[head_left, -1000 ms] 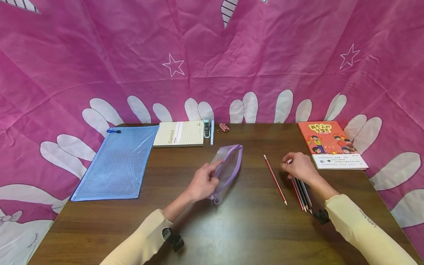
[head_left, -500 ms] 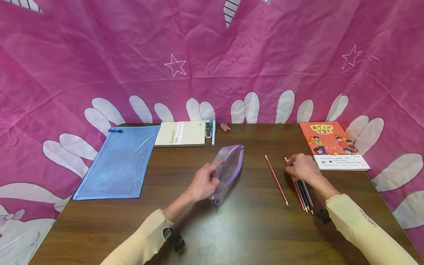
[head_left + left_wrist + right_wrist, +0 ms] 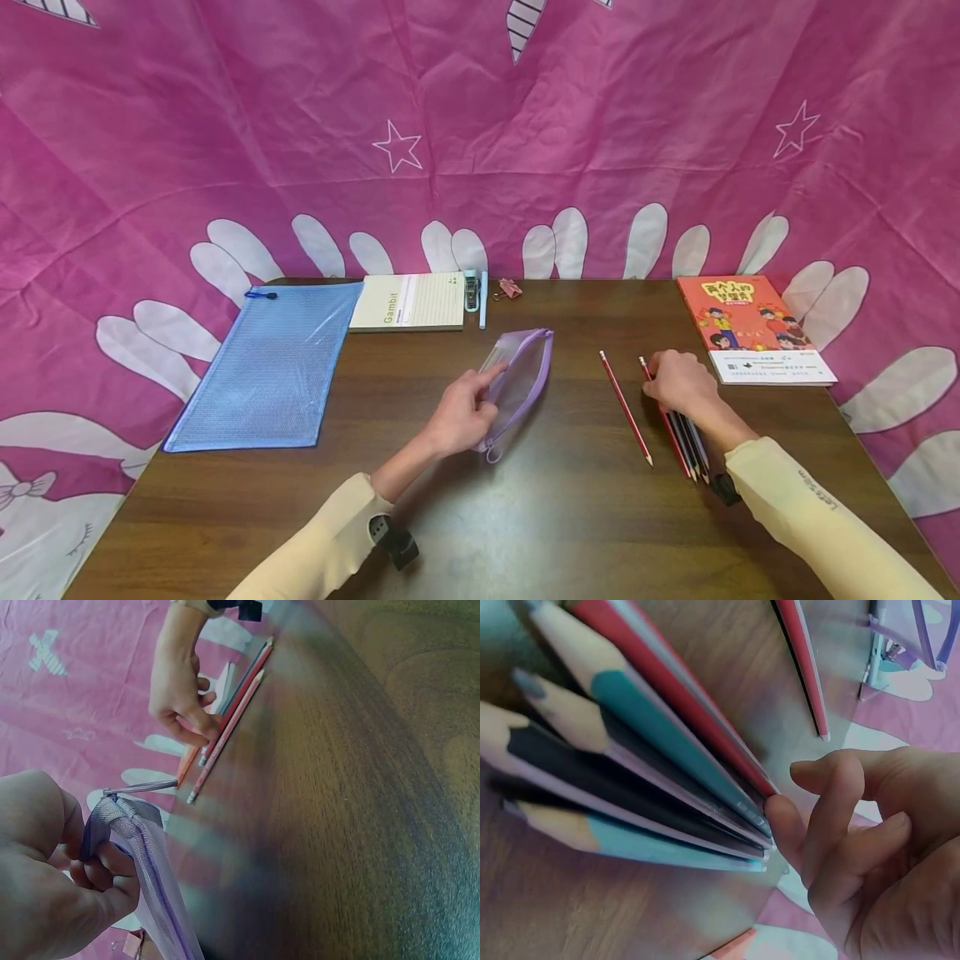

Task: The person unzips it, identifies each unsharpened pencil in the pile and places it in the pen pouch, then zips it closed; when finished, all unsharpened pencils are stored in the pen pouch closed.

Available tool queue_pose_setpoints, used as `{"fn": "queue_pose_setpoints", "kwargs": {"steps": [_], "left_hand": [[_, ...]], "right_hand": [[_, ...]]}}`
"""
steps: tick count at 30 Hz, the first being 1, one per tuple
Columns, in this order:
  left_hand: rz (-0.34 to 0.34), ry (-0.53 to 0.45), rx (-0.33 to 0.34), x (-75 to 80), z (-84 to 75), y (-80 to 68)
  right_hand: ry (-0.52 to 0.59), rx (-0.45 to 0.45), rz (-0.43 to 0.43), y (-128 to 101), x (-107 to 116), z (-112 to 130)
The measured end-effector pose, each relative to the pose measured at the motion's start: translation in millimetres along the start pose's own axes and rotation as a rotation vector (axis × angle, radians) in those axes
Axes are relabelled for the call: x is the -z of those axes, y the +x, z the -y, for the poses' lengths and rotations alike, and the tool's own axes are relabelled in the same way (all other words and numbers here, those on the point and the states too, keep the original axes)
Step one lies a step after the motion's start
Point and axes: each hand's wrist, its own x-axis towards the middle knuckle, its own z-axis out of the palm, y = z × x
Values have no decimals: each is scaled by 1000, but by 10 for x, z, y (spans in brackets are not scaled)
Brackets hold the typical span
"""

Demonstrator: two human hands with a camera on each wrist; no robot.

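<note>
1. Stretching in from 7 o'clock, left hand with fingers curled, pinching the edge of the purple mesh pouch at table centre, index finger extended along it.
2. Reaching in from 5 o'clock, right hand curled, fingertips touching the pencil bundle at 3 o'clock; firm grasp not discernible.
3. Lying flat at 10 o'clock, blue mesh folder; contents not discernible.
4. Lying apart between pouch and bundle, single red pencil.
</note>
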Motion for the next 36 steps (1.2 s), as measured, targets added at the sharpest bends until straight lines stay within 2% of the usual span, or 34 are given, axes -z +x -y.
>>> {"fn": "queue_pose_setpoints", "kwargs": {"steps": [6,13,21,27,32,36], "left_hand": [[2,0,6,10,-4,-8],[-2,3,12,14,-7,-11],[-1,11,3,11,-3,-9],[-7,16,-3,5,-2,-3],[-1,21,11,5,-8,-7],[-1,14,15,6,-18,-12]], "right_hand": [[-77,6,-6,16,-22,42],[-55,12,12,33,-43,50],[-40,57,-12,39,-41,71],[62,67,-72,24,16,94],[213,121,-133,7,57,117],[308,119,-166,-5,84,163]]}}
